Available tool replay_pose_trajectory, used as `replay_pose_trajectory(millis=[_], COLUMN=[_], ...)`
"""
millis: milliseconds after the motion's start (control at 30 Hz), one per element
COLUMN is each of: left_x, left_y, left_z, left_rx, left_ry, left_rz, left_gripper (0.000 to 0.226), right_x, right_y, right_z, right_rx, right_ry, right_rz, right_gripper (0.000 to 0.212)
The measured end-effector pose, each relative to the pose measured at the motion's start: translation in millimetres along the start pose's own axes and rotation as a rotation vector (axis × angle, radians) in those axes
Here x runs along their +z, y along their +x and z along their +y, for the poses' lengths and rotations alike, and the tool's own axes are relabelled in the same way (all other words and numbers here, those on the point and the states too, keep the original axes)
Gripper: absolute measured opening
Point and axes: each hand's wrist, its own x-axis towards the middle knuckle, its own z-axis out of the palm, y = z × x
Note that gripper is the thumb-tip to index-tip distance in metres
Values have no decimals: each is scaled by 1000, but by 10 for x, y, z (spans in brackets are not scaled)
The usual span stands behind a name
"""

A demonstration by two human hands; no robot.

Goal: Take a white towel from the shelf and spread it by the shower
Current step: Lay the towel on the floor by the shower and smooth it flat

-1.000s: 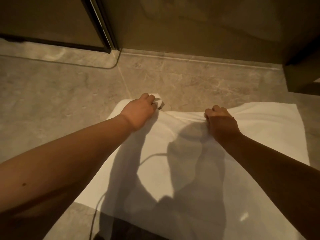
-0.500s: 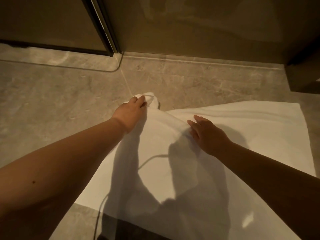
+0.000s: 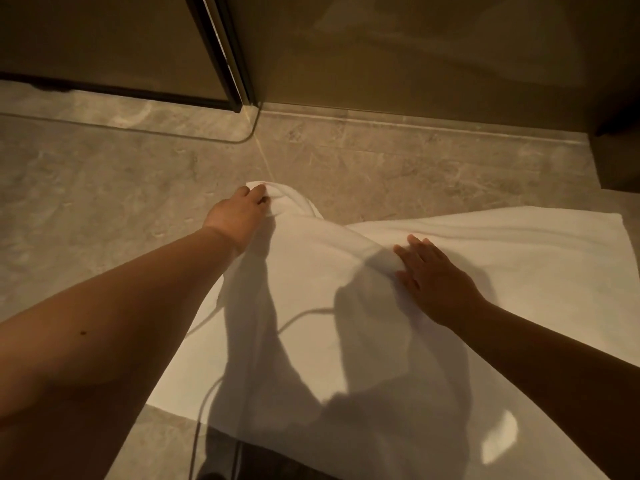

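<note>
A white towel [image 3: 502, 258] lies spread on the stone floor below the shower's glass. Its right part is flat. Its far left corner is bunched and lifted. My left hand [image 3: 239, 216] is shut on that bunched corner, near the tile joint. My right hand [image 3: 433, 278] rests flat on the towel's middle with fingers apart, pressing a fold that runs between the two hands. Shadows of my arms fall across the near part of the towel.
The shower's glass door with a dark frame [image 3: 221, 57] stands at the back left, its sill [image 3: 121, 93] along the floor. A wall [image 3: 415, 64] runs behind the towel. A dark cabinet edge [image 3: 620, 161] sits at the right. Marbled floor [image 3: 86, 188] stretches to the left.
My right hand has let go of the far edge, opened, and now lies flat on the towel. My left hand has pulled its corner left and away, toward the glass door.
</note>
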Motion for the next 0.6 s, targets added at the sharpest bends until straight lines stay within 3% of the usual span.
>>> replay_pose_trajectory(millis=[100,167,300,400,600], left_x=[15,-39,-172,-151,-44], left_y=[68,144,297,369,465], left_z=[-30,-6,250,490,453], left_rx=[-5,-24,257,340,298], left_ry=[-12,-8,-109,-87,-114], left_rz=[10,90,261,118,3], left_gripper=[34,38,46,38,28], right_x=[-50,-142,-312,-335,-247], right_y=[3,65,301,435,497], right_z=[-66,-118,-165,-176,-147], right_rx=[32,57,7,33,72], right_ry=[5,45,-11,-15,12], right_rz=[-11,71,246,205,221], right_gripper=[51,45,31,43,31])
